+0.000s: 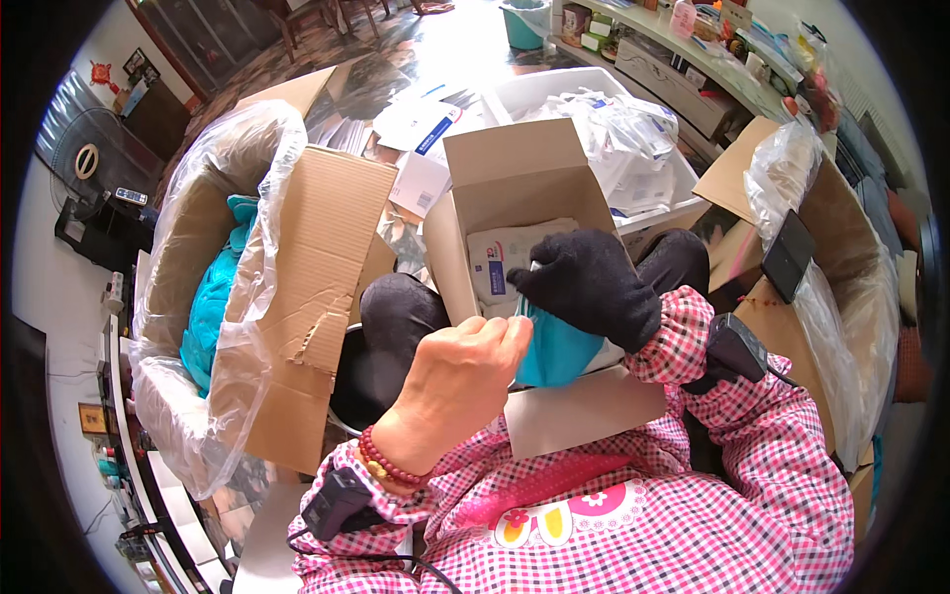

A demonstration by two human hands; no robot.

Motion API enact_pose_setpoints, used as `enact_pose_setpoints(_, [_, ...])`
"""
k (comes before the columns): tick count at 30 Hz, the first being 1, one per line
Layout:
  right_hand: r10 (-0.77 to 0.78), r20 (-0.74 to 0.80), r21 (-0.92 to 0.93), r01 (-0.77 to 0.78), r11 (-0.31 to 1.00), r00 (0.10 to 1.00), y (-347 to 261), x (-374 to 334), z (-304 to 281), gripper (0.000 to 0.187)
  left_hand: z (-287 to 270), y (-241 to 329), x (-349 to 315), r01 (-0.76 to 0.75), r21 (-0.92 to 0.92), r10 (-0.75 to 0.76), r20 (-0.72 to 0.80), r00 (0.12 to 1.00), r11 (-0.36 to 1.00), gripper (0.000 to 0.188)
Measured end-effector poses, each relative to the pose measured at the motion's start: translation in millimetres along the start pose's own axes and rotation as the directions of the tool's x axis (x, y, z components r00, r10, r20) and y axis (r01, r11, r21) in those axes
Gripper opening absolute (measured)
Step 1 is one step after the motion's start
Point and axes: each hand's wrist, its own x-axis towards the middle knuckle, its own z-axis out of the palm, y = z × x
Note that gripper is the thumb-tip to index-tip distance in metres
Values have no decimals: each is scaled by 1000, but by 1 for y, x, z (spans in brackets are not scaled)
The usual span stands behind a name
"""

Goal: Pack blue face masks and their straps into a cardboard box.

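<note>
The person's right hand (589,287), in a black glove, clutches the upper part of a teal fabric-like piece (559,351) hanging over the open cardboard box (515,156) between the knees, while the bare left hand (455,368) has thumb and fingers pinched together at its edge, though I can't tell quite what they grip. Beneath, white packets (500,259) lie in the box.
</note>
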Motion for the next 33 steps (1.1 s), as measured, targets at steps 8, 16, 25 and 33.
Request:
enact_pose_setpoints(8, [-93,-451,-285,-45,957,887,82,28,2,23,17,89,-35,-20,-901,518,231,823,433,23])
enact_pose_setpoints(16, [-56,-99,291,82,953,994,36,28,-33,27,-17,-7,10,169,-922,-475,-19,880,349,24])
enact_pose_setpoints(25, [-114,115,484,44,874,987,37,20,-34,19,26,-14,13,268,-892,-343,140,929,364,15])
enact_pose_setpoints(33, [-232,95,352,185,917,968,47,21,-24,22,42,-9,9,224,-970,-383,243,891,-95,21])
